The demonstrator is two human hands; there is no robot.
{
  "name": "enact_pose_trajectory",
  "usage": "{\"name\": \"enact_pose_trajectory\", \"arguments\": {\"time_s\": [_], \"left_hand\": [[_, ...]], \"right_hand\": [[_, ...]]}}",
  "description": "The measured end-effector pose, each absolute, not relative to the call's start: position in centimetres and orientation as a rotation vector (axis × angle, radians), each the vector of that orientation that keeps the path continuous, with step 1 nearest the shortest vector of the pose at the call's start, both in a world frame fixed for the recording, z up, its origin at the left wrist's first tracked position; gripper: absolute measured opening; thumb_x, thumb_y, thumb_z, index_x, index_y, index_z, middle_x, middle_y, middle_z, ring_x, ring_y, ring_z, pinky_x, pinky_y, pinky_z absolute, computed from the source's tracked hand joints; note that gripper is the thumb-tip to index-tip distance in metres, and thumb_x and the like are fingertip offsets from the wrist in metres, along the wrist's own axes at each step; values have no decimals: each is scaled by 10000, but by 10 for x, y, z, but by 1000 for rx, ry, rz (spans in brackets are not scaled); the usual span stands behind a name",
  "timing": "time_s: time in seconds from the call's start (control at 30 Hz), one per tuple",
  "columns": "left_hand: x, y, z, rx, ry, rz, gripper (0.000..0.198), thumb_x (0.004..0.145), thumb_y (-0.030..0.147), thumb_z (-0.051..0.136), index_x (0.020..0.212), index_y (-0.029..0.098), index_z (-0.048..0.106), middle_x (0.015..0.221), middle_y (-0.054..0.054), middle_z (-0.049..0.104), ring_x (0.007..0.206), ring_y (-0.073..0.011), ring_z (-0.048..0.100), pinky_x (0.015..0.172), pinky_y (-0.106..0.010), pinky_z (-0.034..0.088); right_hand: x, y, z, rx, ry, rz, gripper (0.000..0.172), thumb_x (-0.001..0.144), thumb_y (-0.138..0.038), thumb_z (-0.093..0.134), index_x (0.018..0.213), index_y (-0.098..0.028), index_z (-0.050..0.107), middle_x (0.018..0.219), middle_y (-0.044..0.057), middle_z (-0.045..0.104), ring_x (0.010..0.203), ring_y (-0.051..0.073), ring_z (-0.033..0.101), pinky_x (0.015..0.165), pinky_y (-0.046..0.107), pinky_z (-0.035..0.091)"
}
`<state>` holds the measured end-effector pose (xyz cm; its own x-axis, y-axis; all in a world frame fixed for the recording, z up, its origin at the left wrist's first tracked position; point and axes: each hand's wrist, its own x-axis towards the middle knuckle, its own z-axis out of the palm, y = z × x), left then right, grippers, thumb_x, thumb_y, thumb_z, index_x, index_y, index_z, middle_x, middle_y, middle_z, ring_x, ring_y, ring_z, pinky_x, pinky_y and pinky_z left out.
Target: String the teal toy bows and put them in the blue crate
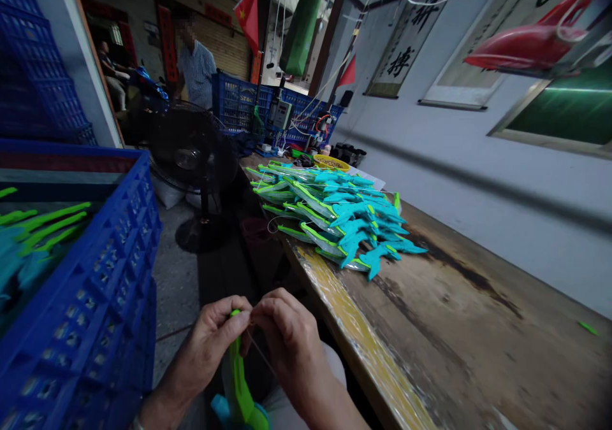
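Left grip (215,339) is pinching the green-and-blue piece (239,385) by its narrow tip, beside the tabletop (454,353); right grip (289,334) is seemingly pinching thin thread (261,353); the piece is looking light, stiffish, smooth, that slim end suiting fingertips

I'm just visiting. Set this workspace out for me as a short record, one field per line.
Left hand: the left hand grips a green-and-turquoise piece near its upper end
Right hand: the right hand has its fingers pinched together beside that end; their exact grip is hidden
Between hands: a thin strand trails below the fingertips
Table: a wooden table bears a pile of similar pieces
Left side: a blue crate holds more green and turquoise pieces
Background: a black fan, a standing person
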<state>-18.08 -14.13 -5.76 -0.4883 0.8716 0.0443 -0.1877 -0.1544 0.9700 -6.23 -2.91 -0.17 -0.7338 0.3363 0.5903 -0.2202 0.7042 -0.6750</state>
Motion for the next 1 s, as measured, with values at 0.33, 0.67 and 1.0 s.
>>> {"name": "enact_pose_trajectory", "arguments": {"time_s": [0.33, 0.67, 1.0], "left_hand": [[-175, -139, -53, 813, 1334, 1779, 284, 952, 446, 583, 803, 205, 596, 668, 42, 516, 632, -124, 448, 618, -234, 380], [-174, -134, -53, 614, 1240, 1832, 324, 824, 463, 741, 715, 185, 617, 627, 46, 498, 563, -107, 436, 539, -221, 360], [-177, -138, -43, 682, 1133, 1786, 241, 840, 379, 724, 728, 172, 672, 679, 23, 506, 608, -117, 442, 594, -238, 376]], "right_hand": [[-61, -38, -12, -103, -2240, 605, 246, 1031, -112, 412, 857, -185, 571, 827, 48, 589, 691, 148, 546, 596, 236, 449], [-58, -41, -14, -190, -2238, 630, 226, 1012, -123, 400, 832, -199, 513, 797, 34, 561, 657, 143, 546, 592, 242, 447], [-49, -41, -11, -315, -2172, 853, 161, 999, -136, 452, 866, -205, 512, 782, 6, 542, 666, 131, 541, 607, 228, 431]]}}
